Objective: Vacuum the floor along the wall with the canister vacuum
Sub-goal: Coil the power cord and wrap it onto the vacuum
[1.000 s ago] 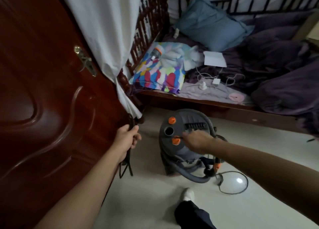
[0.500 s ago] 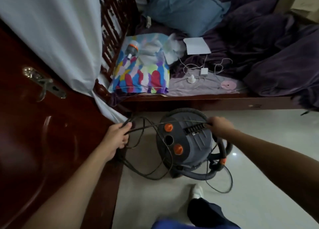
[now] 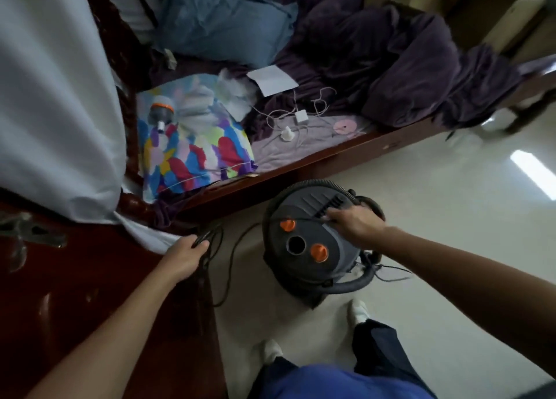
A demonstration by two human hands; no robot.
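A grey canister vacuum (image 3: 304, 248) with two orange knobs stands on the pale floor beside the bed. Its ribbed hose (image 3: 349, 286) curls around the body. A black power cord (image 3: 237, 242) runs in loops from my left hand across the top of the canister to my right hand. My left hand (image 3: 186, 255) grips a bundle of the cord near the door. My right hand (image 3: 353, 222) is over the canister's top by the vent grille, fingers curled round the cord.
A dark red wooden door (image 3: 75, 293) fills the left. A white curtain (image 3: 57, 103) hangs above it. The bed's wooden frame (image 3: 316, 162) runs behind the vacuum, with pillows, chargers and purple bedding on it. My feet (image 3: 358, 311) are just behind the canister.
The view has swung right and down. My right hand went from the front knob to the vent grille with the cord. The cord now stretches between both hands.
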